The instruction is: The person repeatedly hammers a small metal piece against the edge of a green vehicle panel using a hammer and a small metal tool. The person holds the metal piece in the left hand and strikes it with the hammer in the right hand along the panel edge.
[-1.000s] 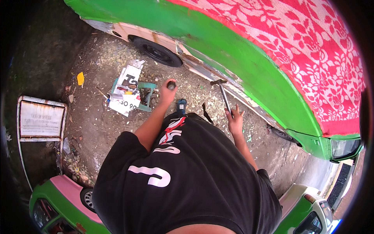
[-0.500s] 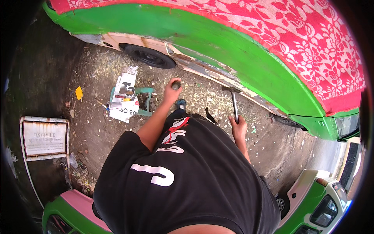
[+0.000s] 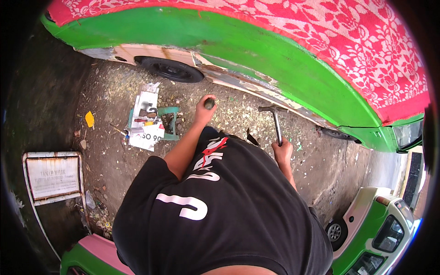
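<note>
Left hand (image 3: 204,110): fingers closed round a dark round-ended thing (image 3: 209,103), kind unclear. Right hand (image 3: 283,152): fingers wrapped round the hammer (image 3: 277,124), its head near the green car (image 3: 183,34); contact unclear. Advisable: firm grip, left hand clear of any swing.

Soft diffuse daylight, faint shadows, dim far left, black vignetted rim, fisheye-bent edges
</note>
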The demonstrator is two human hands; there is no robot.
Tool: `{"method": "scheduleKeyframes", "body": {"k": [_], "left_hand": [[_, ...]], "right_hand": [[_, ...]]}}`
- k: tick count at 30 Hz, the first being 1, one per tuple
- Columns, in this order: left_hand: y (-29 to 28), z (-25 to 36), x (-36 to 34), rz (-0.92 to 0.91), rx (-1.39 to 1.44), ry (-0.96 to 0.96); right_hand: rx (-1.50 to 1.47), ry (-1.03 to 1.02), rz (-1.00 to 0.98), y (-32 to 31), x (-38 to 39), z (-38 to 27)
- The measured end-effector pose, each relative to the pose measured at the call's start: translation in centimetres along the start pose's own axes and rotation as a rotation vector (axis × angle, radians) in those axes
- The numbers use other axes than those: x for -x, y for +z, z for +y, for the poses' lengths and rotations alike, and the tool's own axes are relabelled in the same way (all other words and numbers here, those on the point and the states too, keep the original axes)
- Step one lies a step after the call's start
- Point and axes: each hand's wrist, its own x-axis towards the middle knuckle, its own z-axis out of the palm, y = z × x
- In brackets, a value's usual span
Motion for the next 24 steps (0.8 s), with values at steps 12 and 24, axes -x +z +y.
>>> {"method": "scheduleKeyframes", "body": {"k": [12, 24], "left_hand": [[-5.3, -1.9, -4.6, -0.142, 0.016, 0.121], [-6.6, -1.9, -9.8, -0.642, -0.024, 0.207]], "right_hand": [[0.005, 0.045, 0.09, 4.7, 0.9, -5.9], [-0.062, 0.282, 0.224, 9.1, 6.5, -10.0]]}}
